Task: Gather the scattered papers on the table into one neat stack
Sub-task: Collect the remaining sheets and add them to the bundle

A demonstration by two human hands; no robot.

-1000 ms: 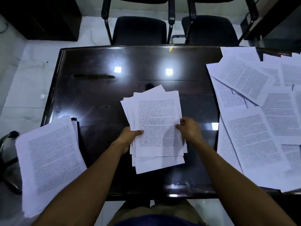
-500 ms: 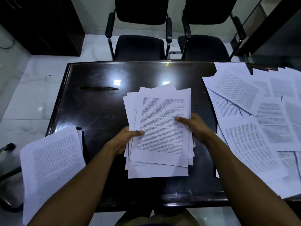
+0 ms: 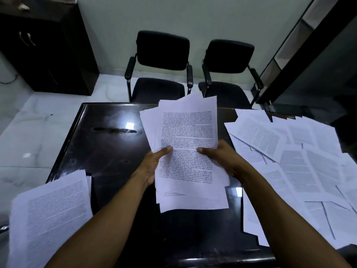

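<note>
I hold a loose bundle of printed papers (image 3: 185, 132) lifted and tilted above the middle of the dark glossy table (image 3: 108, 157). My left hand (image 3: 152, 165) grips its left edge, thumb on top. My right hand (image 3: 218, 157) grips the right edge, thumb on the top sheet. The sheets in the bundle are fanned and uneven. Many scattered papers (image 3: 293, 163) overlap across the right side of the table. Another pile of papers (image 3: 48, 215) lies at the near left corner, hanging over the edge.
Two black armchairs (image 3: 162, 60) (image 3: 228, 68) stand behind the far edge of the table. A dark cabinet (image 3: 42, 49) is at the back left. A glass partition with a dark frame (image 3: 301, 49) runs along the right. The floor is white.
Both hands have raised the bundle off the table and tilted it up toward me. My head has lifted, so more of the chairs and wall shows.
</note>
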